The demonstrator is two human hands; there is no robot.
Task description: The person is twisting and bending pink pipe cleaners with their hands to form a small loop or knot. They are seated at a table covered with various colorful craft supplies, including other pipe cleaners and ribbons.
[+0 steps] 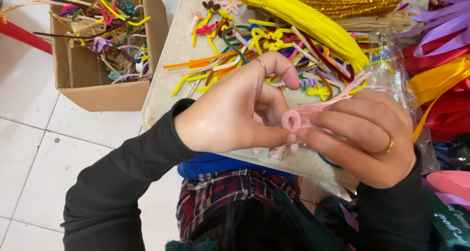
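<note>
Pale pink fuzzy pipe cleaner (293, 119), bent into a small loop: pinched between left hand (235, 111) and right hand (364, 136), above the near edge of the beige table (166, 84). Table strewn with coloured pipe-cleaner pieces (254, 55); yellow pipe-cleaner bundle (303, 21) behind. Open brown cardboard box (98, 79) of offcuts stands on white tiled floor (44, 153), left of table.

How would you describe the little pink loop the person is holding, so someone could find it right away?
Start at the beige tray strewn with coloured pipe cleaners. At its near edge the left hand and right hand meet. Pinched between their fingers is the pale pink pipe cleaner, the only one curled into a small closed ring.
</note>
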